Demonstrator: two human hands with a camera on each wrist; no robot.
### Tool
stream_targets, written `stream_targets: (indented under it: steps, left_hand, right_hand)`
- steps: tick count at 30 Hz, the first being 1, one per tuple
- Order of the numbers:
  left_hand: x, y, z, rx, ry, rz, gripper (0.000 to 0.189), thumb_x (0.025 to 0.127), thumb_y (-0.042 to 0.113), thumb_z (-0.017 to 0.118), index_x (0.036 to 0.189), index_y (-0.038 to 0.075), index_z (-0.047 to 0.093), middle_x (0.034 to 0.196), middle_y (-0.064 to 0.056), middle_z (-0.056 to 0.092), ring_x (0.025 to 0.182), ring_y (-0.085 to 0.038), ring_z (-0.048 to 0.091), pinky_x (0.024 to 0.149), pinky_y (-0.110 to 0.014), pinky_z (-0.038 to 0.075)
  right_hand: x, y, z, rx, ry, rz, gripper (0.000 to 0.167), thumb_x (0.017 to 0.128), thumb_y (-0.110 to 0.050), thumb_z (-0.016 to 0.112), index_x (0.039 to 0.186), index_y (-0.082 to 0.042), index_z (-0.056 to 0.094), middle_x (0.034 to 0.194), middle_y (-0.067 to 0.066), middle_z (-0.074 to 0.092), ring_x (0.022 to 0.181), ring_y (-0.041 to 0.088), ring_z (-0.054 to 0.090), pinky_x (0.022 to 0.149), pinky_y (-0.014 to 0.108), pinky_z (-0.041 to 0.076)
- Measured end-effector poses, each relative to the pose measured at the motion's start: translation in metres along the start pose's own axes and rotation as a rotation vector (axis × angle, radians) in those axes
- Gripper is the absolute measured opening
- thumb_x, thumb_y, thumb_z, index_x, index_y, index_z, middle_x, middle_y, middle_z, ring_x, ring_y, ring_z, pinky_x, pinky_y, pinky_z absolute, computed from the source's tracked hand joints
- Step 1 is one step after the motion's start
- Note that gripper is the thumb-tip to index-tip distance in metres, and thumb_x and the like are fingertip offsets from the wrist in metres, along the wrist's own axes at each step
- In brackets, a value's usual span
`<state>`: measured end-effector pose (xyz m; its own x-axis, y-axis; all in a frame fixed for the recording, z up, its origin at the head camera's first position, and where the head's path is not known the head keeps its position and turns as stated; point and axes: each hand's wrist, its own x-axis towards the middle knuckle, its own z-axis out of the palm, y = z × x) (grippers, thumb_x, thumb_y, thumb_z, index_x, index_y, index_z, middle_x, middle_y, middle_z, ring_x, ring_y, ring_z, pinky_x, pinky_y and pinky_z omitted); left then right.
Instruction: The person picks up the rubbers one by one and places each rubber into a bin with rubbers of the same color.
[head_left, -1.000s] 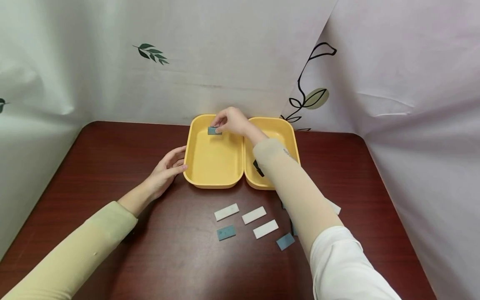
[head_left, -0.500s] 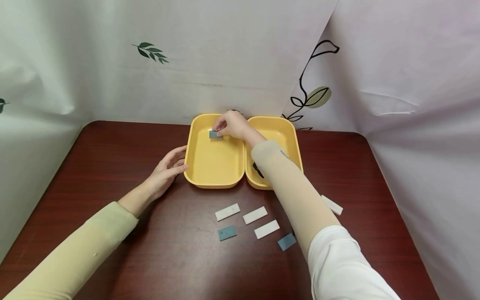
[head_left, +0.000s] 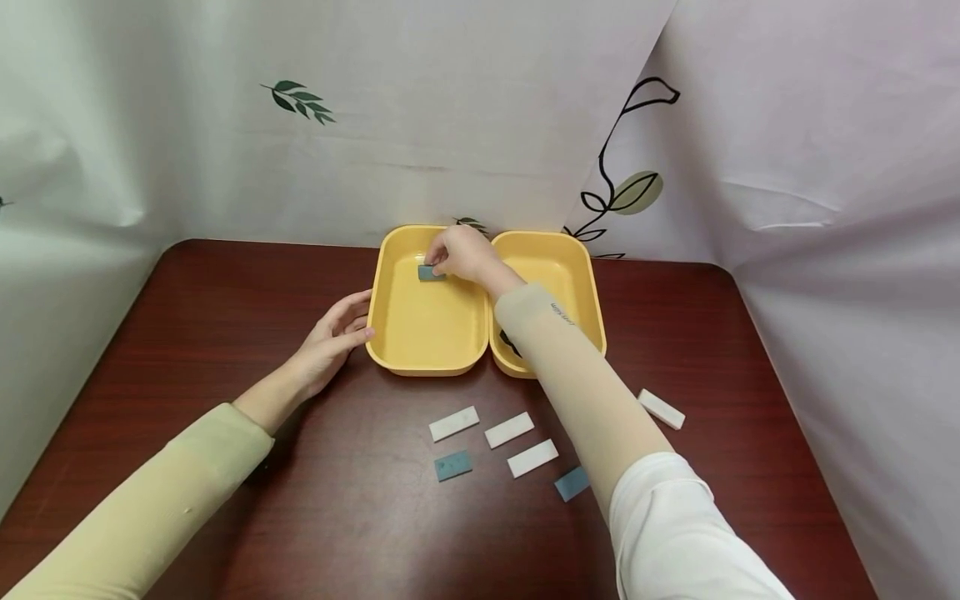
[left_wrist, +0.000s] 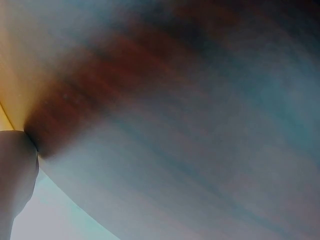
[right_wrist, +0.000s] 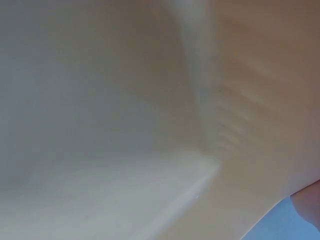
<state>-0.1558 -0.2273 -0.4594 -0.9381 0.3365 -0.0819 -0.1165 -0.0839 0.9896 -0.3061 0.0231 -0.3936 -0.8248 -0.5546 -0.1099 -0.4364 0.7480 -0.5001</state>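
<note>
My right hand [head_left: 465, 252] pinches a blue-grey rectangular tile [head_left: 427, 272] between thumb and fingers, inside the far part of the left yellow tray [head_left: 427, 333]. Whether the tile touches the tray floor I cannot tell. Against that tray's outer left wall rests my left hand [head_left: 335, 342], its thumb tip by the rim and its other fingertips partly hidden. A second yellow tray [head_left: 555, 262] adjoins on the right; my right forearm covers part of it and of a dark object [head_left: 509, 342] inside. Both wrist views are mostly blurred; a thumb [left_wrist: 17, 170] shows beside yellow in the left one.
On the dark red-brown table [head_left: 337, 517] before the trays lie several white tiles [head_left: 532, 458], a blue-grey tile [head_left: 453, 466] and another blue tile [head_left: 572, 483] partly under the right arm. One white tile [head_left: 662, 409] lies farther right. A pale curtain [head_left: 450, 125] hangs behind.
My right hand, still pinching the blue-grey tile, has moved slightly lower and nearer within the left tray. The forearm has shifted left, uncovering the far right white tile. My left hand stays put.
</note>
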Motion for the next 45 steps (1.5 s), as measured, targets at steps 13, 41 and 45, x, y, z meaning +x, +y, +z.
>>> stream_targets:
  steps: [13,41,45]
  left_hand:
    - [-0.0001,0.0011,0.0005,0.0,0.002,-0.009,0.065,0.108,0.002,0.055,0.167,0.007,0.026,0.161,-0.007,0.039,0.133,-0.008,0.053,0.107,-0.017,0.045]
    - [0.0017,-0.0002,0.0007,-0.016,0.005,0.005,0.065,0.108,0.001,0.055,0.166,0.006,0.027,0.159,-0.005,0.042,0.134,-0.009,0.053,0.107,-0.016,0.046]
    - [0.0015,-0.0005,0.0012,-0.015,0.01,0.002,0.065,0.108,0.001,0.055,0.166,0.007,0.027,0.156,-0.001,0.044,0.134,-0.008,0.053,0.107,-0.016,0.046]
  right_hand:
    - [0.0029,0.0004,0.0054,-0.092,0.004,0.029,0.009,0.095,-0.015,0.082,0.103,-0.018,0.083,0.106,-0.001,0.08,0.104,0.016,0.072,0.136,0.042,0.016]
    - [0.0017,0.0011,0.0048,-0.105,-0.018,0.031,0.021,0.094,-0.008,0.082,0.113,-0.017,0.08,0.114,0.001,0.079,0.108,0.016,0.071,0.099,0.032,0.056]
    - [0.0017,0.0014,0.0053,-0.109,-0.017,0.032,0.021,0.094,-0.007,0.082,0.113,-0.017,0.08,0.115,0.001,0.078,0.109,0.016,0.071,0.099,0.032,0.056]
